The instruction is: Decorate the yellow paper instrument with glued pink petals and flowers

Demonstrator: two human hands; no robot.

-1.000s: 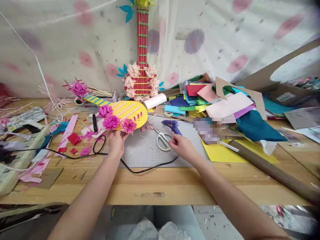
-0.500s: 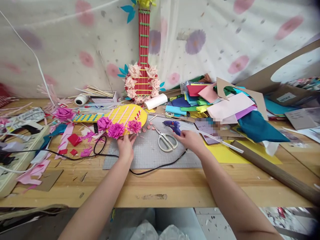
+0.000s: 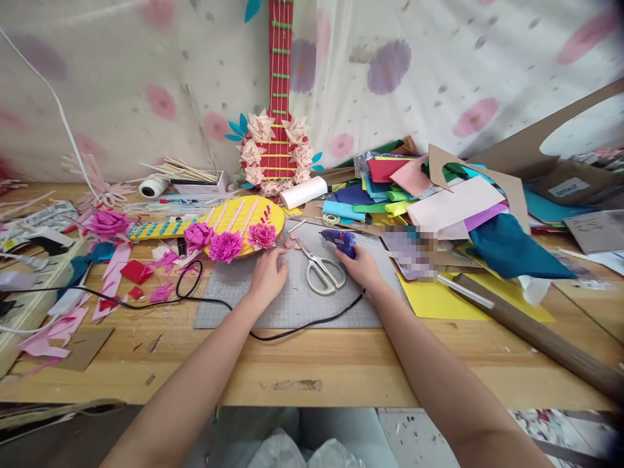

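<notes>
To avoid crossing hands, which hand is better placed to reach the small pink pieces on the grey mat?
Left hand, probably: it looks empty near those pieces; the right hand holds the blue plastic glue gun.

Your single view looks out from your own head, facing forward and angled down across the wooden table [image 3: 361, 374]. It sits above and behind your left hand [image 3: 268, 274] and right hand [image 3: 361, 268], close enough to take in your forearms [image 3: 199, 377], your lap [image 3: 348, 432] low in frame and the flowered sheet [image 3: 234, 58] along the top.
</notes>
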